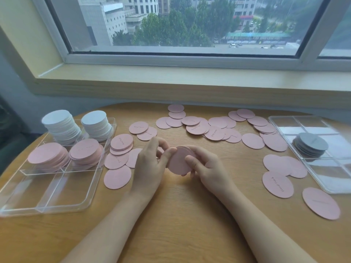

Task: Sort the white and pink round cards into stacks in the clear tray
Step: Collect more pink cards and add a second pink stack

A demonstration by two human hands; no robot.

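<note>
Both hands (176,162), fingers curled around a small pink card stack (179,160) above the table (180,215).

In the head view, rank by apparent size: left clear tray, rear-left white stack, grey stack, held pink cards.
1. left clear tray
2. rear-left white stack
3. grey stack and held pink cards: look alike, and the cards sit nearer the camera, so unranked.

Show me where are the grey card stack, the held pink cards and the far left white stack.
grey card stack (311,144): head view, top card.
held pink cards (178,161): head view, front face.
far left white stack (57,117): head view, top card.
</note>
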